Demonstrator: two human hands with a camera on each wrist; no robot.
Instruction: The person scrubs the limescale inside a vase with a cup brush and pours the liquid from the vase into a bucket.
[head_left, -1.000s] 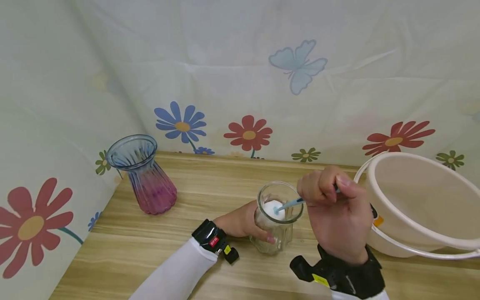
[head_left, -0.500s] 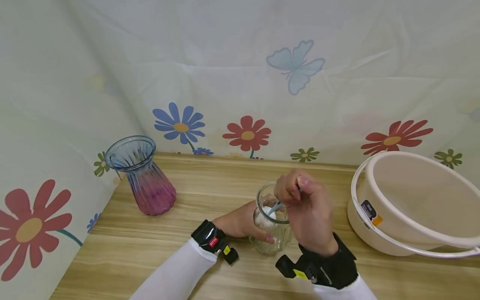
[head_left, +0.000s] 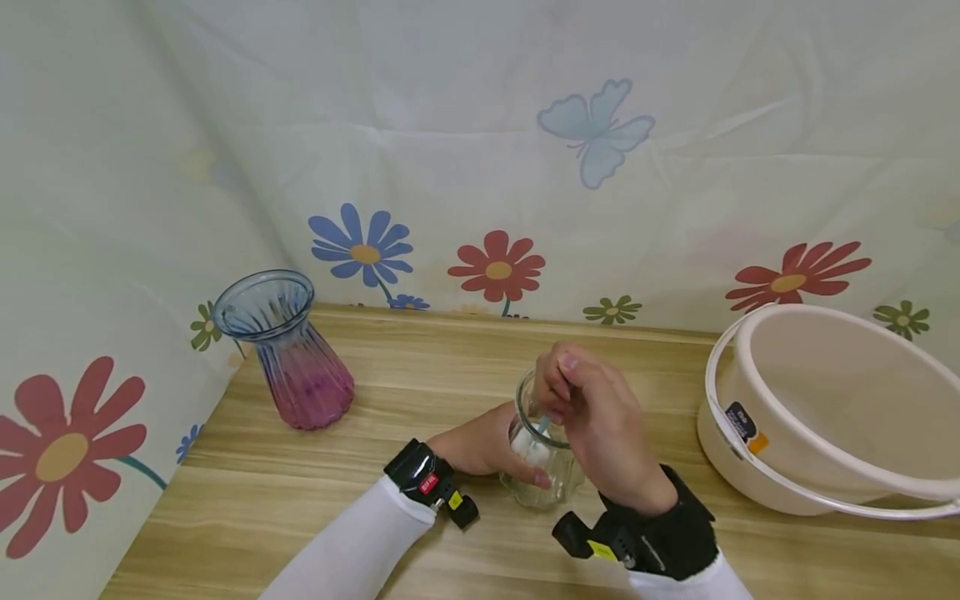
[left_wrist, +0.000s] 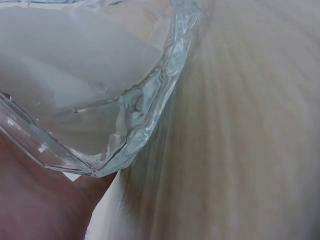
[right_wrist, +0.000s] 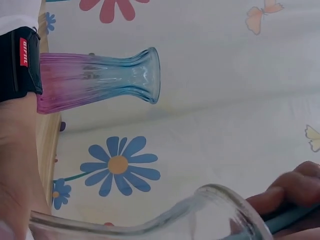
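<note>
A clear glass vase [head_left: 546,487] with a flared rim stands tilted on the wooden table, and its faceted glass [left_wrist: 137,120] fills the upper left of the left wrist view. My left hand [head_left: 487,442] grips its side from the left, thumb across the front. Over the mouth, my right hand [head_left: 596,429] pinches the light blue handle [right_wrist: 295,218] of a sponge brush, fingers at the rim. The brush's white sponge head [head_left: 529,448] is inside the vase, seen through the glass. Most of the handle is hidden behind the right hand in the head view.
A blue-to-pink ribbed glass vase [head_left: 303,367] stands at the back left of the wooden table [head_left: 420,358]. At the right is a cream bucket [head_left: 738,467] with its handle lowered on the near side. A flower-printed curtain [head_left: 450,150] hangs behind.
My right hand has moved left and down from beside the vase to its mouth. The sponge head has gone deeper inside. My left hand has kept its grip in place.
</note>
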